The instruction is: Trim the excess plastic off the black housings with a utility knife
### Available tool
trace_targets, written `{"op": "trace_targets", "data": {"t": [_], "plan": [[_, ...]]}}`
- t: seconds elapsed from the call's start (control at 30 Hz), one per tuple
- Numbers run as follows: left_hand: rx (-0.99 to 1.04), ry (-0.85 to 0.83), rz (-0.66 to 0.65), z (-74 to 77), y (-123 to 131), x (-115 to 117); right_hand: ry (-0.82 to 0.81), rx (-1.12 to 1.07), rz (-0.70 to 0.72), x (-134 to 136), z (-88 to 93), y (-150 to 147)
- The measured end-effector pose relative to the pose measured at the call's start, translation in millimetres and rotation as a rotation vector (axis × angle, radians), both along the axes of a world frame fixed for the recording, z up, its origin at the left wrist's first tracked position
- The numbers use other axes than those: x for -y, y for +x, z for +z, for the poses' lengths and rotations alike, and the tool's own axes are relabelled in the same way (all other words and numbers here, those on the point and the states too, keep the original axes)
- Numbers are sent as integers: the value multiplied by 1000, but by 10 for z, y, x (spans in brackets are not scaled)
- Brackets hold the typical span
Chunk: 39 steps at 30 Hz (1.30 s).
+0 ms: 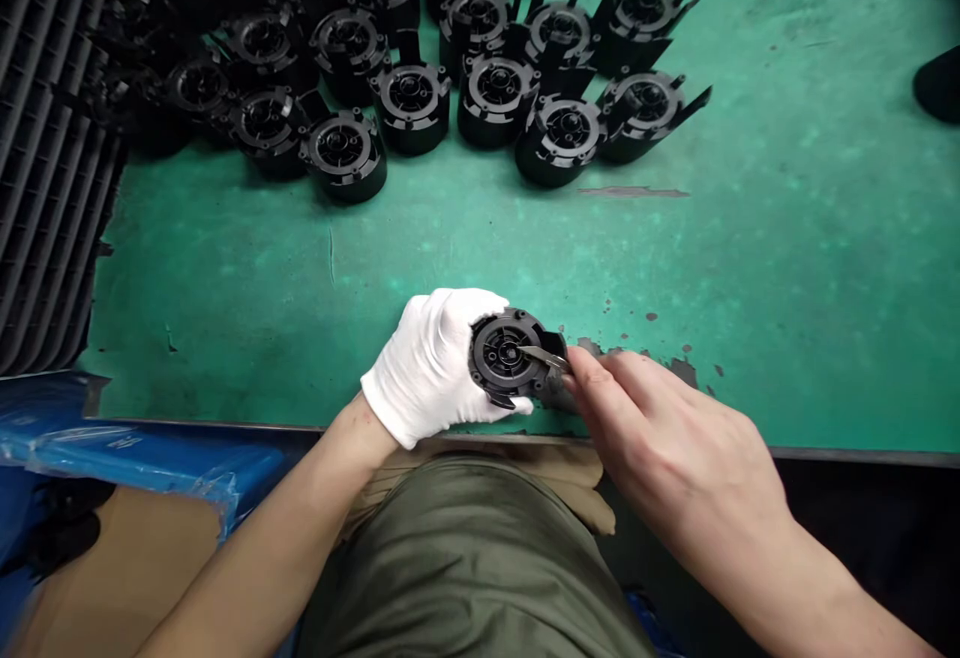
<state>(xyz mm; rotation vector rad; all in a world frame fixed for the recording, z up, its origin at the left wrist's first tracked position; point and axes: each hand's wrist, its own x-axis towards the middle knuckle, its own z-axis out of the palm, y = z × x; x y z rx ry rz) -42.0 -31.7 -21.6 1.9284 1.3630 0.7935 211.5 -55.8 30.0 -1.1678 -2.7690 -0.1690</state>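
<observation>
A round black plastic housing with a ribbed hub is held near the table's front edge. My left hand, in a white glove, wraps around its left side. Bare, my right hand pinches a small metal knife whose pointed blade reaches over the housing's hub. Whether the tip touches the plastic I cannot tell. The knife's handle is mostly hidden in my right fingers. A black tab on the housing sticks out to the right, behind the blade.
Several similar black housings stand in rows at the back of the green table. A dark ribbed panel borders the left side. Blue plastic and a cardboard box are at lower left. Another black part lies far right.
</observation>
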Motion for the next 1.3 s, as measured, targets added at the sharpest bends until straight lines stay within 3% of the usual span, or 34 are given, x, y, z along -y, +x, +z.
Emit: {"op": "trace_targets", "data": {"t": [0.4,0.63,0.83,0.97,1.07,1.2,1.23,1.3], "plan": [[16,-14,-8,-1,5,-1,-23,86,75,-103,153,2],[-6,1,-7,13,-11,-9,-137,-31,65,-104,77,53],[25,-29,-60,-7,-16,-16,-418,-261,-7,-98,18,202],[44,22,19,-55,-24,22,-420,-382,-38,-103,-6,308],[126,121,123,176,-88,52,-355,-443,-101,-127,-53,389],[147,369,386,727,-272,-9,-245,-479,-179,-185,-128,505],[59,377,361,832,-332,-54,-229,-478,-183,-200,-140,531],[-245,236,3,974,-454,-157,-212,-468,-187,-229,-154,571]]}}
